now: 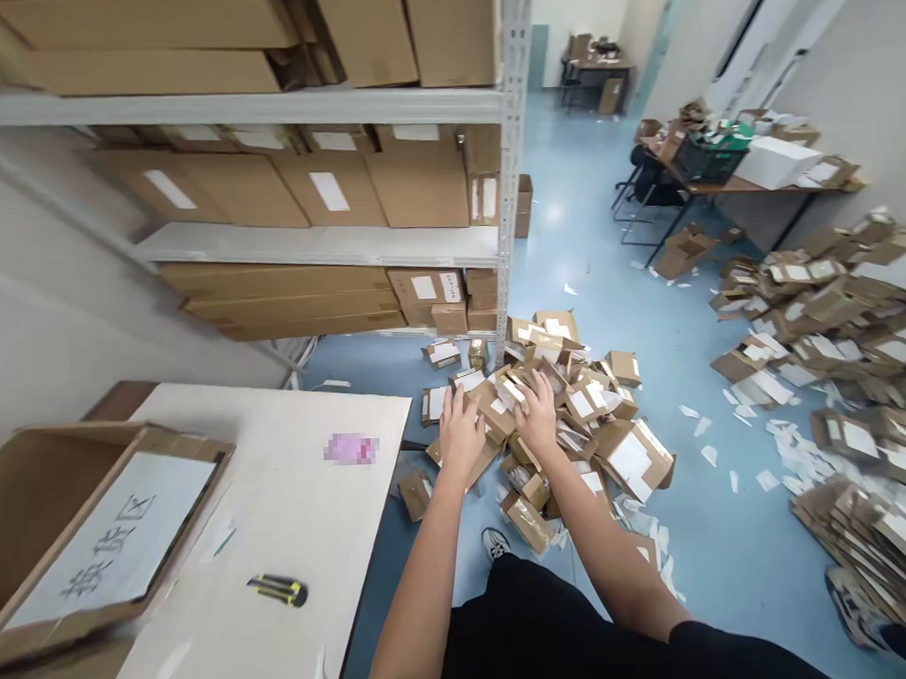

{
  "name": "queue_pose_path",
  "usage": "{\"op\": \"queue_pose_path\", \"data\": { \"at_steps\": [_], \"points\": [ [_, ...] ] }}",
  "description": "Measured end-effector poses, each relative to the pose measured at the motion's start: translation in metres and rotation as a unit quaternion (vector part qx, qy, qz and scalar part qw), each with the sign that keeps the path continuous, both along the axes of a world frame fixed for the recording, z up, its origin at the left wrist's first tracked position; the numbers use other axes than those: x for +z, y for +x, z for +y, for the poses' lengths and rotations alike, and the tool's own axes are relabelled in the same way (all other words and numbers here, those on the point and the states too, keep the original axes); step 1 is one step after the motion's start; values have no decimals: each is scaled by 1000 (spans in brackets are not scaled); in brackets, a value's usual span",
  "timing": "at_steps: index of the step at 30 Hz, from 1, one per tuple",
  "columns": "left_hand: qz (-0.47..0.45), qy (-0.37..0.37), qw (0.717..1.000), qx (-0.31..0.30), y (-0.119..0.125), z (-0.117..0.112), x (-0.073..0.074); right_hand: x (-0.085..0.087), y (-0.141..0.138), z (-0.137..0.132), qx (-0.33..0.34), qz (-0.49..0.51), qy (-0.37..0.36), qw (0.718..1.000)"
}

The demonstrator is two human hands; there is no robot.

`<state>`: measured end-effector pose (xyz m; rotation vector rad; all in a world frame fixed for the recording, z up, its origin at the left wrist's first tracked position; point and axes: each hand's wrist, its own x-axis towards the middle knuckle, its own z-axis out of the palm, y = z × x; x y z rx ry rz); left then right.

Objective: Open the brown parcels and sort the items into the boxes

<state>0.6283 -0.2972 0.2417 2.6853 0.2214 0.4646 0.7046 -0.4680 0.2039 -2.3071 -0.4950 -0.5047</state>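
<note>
My left hand (461, 434) reaches over a pile of small cardboard boxes (587, 399) on the floor, fingers stretched out and apart, holding nothing I can see. To its right, my right hand (537, 416) is above the same pile with its fingers spread and slightly bent. A small white-labelled box (509, 391) lies by my right thumb; whether they touch, I cannot tell. Many boxes have open flaps and white labels. On the white table (293, 467) at left rest a black and yellow utility knife (280, 589) and a blurred-out pink item (351, 448).
A metal shelf rack (389, 244) full of cartons stands ahead. An open carton (93, 525) sits on the table's left. More boxes (834, 303) and flattened cardboard (871, 536) heap up at right, beside another person's shoe (853, 607). Paper scraps litter the blue floor.
</note>
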Motion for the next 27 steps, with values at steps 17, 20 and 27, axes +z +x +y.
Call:
{"op": "queue_pose_path", "data": {
  "at_steps": [17,20,27],
  "points": [
    [-28,10,891,452,-360,104,11,40,-245,254,533,-2,-11,846],
    [-42,13,843,535,-457,86,15,43,-343,270,616,-15,-18,788],
    [-47,-20,696,716,-690,-7,22,29,-601,257,793,-30,-18,608]
  ]
}}
